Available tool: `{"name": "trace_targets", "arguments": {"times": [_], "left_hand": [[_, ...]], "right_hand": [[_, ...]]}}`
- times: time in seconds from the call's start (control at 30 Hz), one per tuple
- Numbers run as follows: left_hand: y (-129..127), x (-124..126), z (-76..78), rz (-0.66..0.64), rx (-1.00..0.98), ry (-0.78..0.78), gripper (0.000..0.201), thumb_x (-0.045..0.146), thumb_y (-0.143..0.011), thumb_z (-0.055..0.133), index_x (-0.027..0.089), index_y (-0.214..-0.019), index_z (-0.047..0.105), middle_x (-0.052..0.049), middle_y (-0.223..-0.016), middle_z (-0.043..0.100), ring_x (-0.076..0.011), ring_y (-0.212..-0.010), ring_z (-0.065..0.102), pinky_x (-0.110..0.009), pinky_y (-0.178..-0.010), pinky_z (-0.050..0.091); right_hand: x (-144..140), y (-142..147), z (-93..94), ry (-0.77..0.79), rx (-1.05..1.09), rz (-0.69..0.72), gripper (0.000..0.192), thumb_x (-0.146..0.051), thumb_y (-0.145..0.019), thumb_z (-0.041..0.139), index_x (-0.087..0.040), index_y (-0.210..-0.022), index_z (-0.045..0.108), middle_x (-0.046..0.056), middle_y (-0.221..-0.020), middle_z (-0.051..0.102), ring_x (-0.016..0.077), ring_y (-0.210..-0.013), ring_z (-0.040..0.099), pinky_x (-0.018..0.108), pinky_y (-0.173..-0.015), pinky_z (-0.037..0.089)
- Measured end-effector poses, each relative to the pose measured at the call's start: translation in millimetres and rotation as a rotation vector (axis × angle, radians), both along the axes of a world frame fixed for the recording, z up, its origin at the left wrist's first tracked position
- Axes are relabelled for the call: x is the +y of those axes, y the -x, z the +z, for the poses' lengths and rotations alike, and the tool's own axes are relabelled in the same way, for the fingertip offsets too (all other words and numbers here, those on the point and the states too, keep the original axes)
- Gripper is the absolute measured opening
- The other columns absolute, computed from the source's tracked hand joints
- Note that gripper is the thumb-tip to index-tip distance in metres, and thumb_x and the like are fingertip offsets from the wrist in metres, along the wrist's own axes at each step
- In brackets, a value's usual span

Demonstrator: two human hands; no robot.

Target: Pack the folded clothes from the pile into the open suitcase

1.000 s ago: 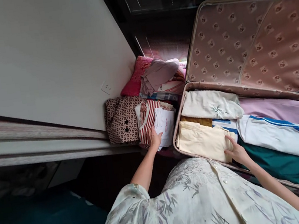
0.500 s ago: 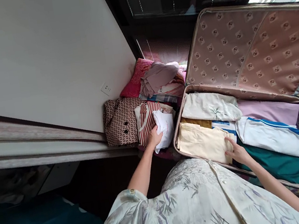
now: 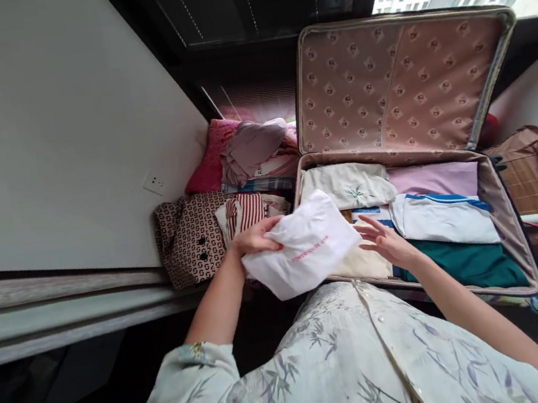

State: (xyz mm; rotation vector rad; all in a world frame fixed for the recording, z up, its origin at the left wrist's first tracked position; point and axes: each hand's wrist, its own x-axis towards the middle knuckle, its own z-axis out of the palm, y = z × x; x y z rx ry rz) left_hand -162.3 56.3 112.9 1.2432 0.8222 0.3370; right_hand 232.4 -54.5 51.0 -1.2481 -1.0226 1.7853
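My left hand point(image 3: 259, 238) grips the left edge of a folded white T-shirt point(image 3: 309, 249) with red lettering, held up in front of my body. At the shirt's right edge is my right hand point(image 3: 387, 244), its fingers spread; whether they touch the cloth I cannot tell. Behind the shirt lies the open suitcase point(image 3: 525, 244), holding a cream folded garment point(image 3: 366, 262) partly hidden by the shirt. Also in it are a white garment with a palm print point(image 3: 347, 183), a lilac one point(image 3: 435, 180), a white one with blue trim point(image 3: 446, 219) and a dark green one point(image 3: 460, 260).
Left of the suitcase, a brown patterned garment point(image 3: 193, 236) and a red-striped one point(image 3: 247, 210) are piled against the wall. Mauve clothing point(image 3: 254, 150) and a pink cushion point(image 3: 214, 156) lie behind. The suitcase lid point(image 3: 394, 88) leans by the window. A brown bag point(image 3: 527, 169) stands right.
My left hand has lifted the white T-shirt off the pile and brought it right, before the suitcase. My right hand has left the cream garment and come to the shirt's edge. The view has turned right.
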Motion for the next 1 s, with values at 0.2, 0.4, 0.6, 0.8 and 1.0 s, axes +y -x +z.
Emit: {"name": "trace_targets", "arguments": {"times": [0.2,0.4,0.6,0.8,1.0], "left_hand": [[-94.4,36.8,-14.3,-0.479,-0.050,0.160,0.064,0.045,-0.055,0.099,0.017,-0.099,0.062,-0.004,-0.100,0.073,-0.0191,-0.091,0.068,-0.025,-0.079,0.053],[-119.3,83.8,-23.0,-0.439,0.410,-0.216,0.059,0.032,-0.073,0.087,0.018,-0.123,0.058,-0.006,-0.100,0.073,-0.0242,-0.091,0.071,-0.034,-0.083,0.056],[-158.7,48.0,-55.8,0.168,0.916,-1.057,0.053,0.023,-0.095,0.062,0.014,-0.147,0.053,-0.022,-0.161,0.041,-0.0362,-0.148,0.038,-0.052,-0.120,0.034],[-169.0,-21.8,-123.7,-0.053,0.939,-1.058,0.084,0.056,-0.093,0.064,0.026,-0.165,0.033,-0.014,-0.175,0.009,-0.0484,-0.159,-0.003,-0.074,-0.122,0.007],[-165.5,-13.9,-172.1,-0.179,0.989,-0.887,0.089,0.065,-0.092,0.062,0.034,-0.167,0.024,-0.011,-0.176,-0.002,-0.0477,-0.158,-0.010,-0.080,-0.117,0.006]], "right_hand": [[5.6,30.3,7.1,0.125,0.165,-0.091,0.071,-0.038,-0.053,0.096,-0.025,-0.116,0.067,0.006,-0.106,0.076,0.0239,-0.091,0.072,0.035,-0.079,0.058],[16.7,-9.3,-13.1,0.037,-0.042,-0.410,0.072,-0.045,-0.059,0.091,-0.025,-0.120,0.059,0.004,-0.099,0.075,0.0229,-0.082,0.070,0.037,-0.075,0.059],[28.8,-36.9,-64.0,-0.297,-1.066,-0.432,0.065,-0.036,-0.086,0.059,-0.012,-0.146,0.048,0.022,-0.137,0.060,0.0350,-0.125,0.057,0.056,-0.107,0.047],[22.0,-3.9,-82.1,-0.530,-1.463,-0.062,0.069,-0.050,-0.100,0.048,-0.024,-0.163,0.036,0.019,-0.170,0.021,0.0440,-0.154,0.020,0.063,-0.117,0.030],[40.1,26.5,-115.0,-0.359,-1.490,0.368,0.073,-0.064,-0.099,0.045,-0.040,-0.165,0.025,0.012,-0.176,-0.002,0.0495,-0.157,-0.001,0.075,-0.116,0.016]]}}
